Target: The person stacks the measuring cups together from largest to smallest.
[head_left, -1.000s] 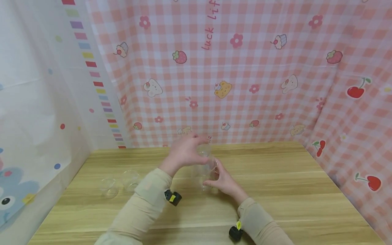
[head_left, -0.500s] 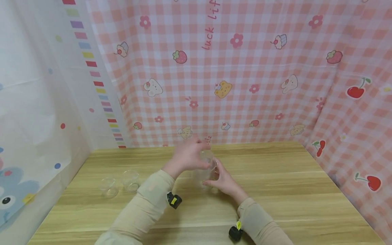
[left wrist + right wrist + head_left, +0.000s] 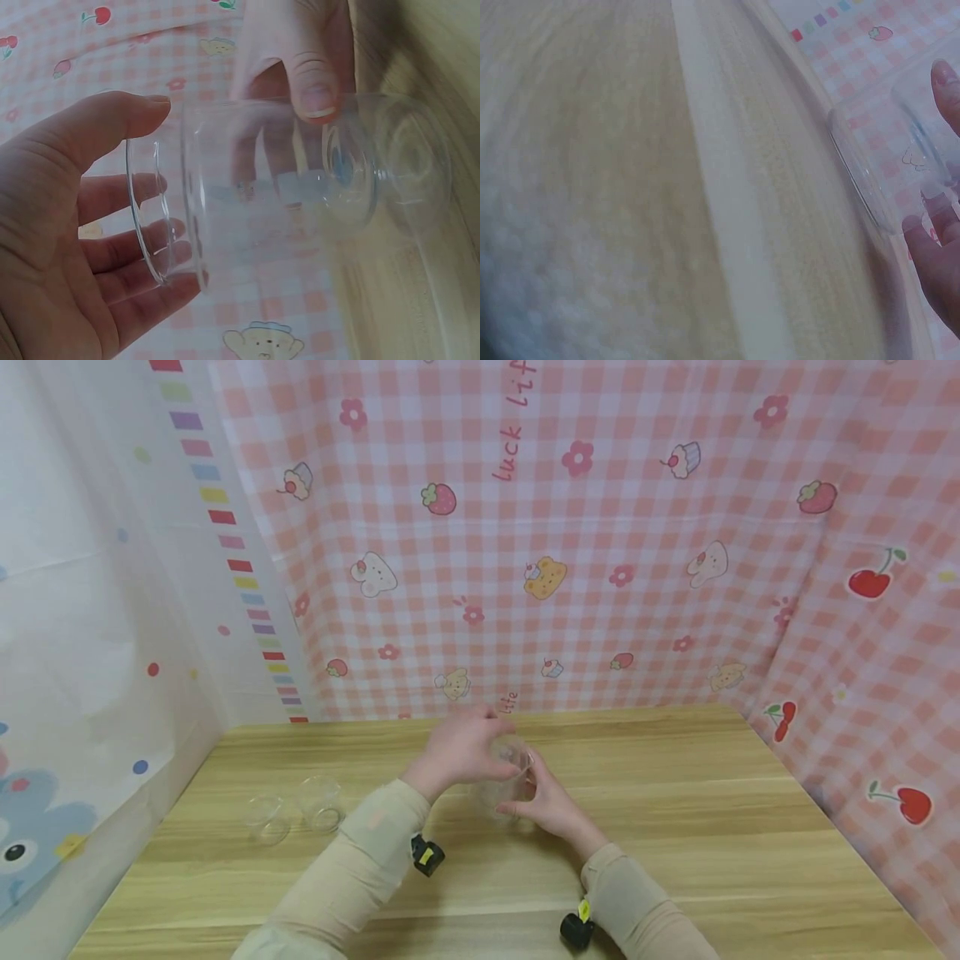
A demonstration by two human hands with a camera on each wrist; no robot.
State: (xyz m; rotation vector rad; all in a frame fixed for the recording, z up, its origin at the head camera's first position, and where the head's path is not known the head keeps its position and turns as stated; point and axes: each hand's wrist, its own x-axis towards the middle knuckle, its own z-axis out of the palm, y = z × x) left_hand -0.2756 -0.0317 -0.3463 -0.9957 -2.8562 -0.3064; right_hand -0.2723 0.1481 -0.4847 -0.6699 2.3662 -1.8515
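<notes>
A clear glass cup sits nested inside a larger clear glass; in the left wrist view both lie sideways across the picture. With thumb and fingers curved about its protruding rim, my left hand holds the inner cup from above. My right hand grips the outer glass by its wall, thumb in front, as the left wrist view shows. In the right wrist view the bottom of the outer glass stands close over the table, fingers around its wall.
Two more clear glass cups, one beside another, stand on the left of the wooden table. A pink checked cloth hangs behind the table. Black cameras are strapped at both wrists.
My left hand has come down a little, lowering the inner cup deeper into the outer glass. The right hand and the two cups on the left stay in place.
</notes>
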